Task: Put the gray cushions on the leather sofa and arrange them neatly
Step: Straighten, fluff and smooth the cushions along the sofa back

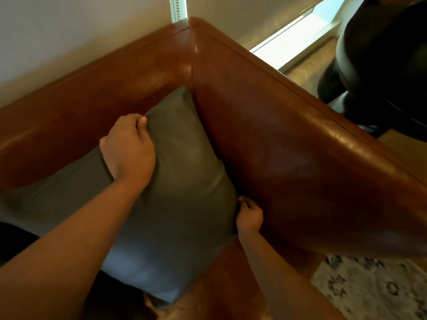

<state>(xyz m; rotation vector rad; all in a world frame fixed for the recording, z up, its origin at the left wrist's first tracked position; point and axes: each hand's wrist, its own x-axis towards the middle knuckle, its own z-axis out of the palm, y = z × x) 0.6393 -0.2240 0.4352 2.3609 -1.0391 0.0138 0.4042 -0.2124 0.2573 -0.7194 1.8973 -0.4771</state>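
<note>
Left grip (129, 146) clutches gray cushion (184, 192) top, right grip (249, 218) its side.

A cream wall (69, 31) fills the upper left, a dark rounded object (381, 54) stands by a bright white sill (298, 40) at upper right, and a patterned rug (369, 289) lies lower right.
</note>
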